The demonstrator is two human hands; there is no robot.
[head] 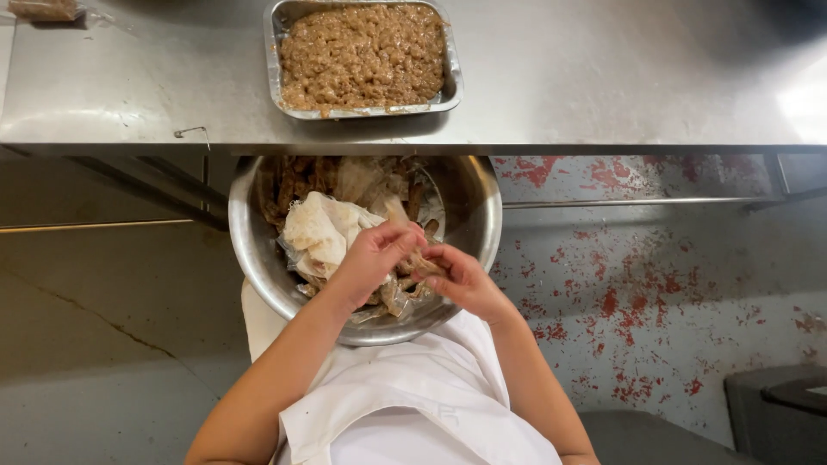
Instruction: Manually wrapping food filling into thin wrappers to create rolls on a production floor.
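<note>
A large steel bowl [476, 226] rests on my lap below the table edge. It holds brown pods, papery husks and a crumpled pale cloth [317, 231]. Over the bowl's near side, my left hand [372, 258] and my right hand [461, 277] meet, both pinching a small brown pod [421, 261] between their fingertips. On the steel table [603, 77] above stands a rectangular foil tray [450, 86] filled with brown lumpy pulp.
A white apron [413, 405] covers my lap under the bowl. A bag of brown stuff [45, 9] lies at the table's far left corner. The grey floor has red paint flecks at right; a dark bin [775, 409] stands at lower right.
</note>
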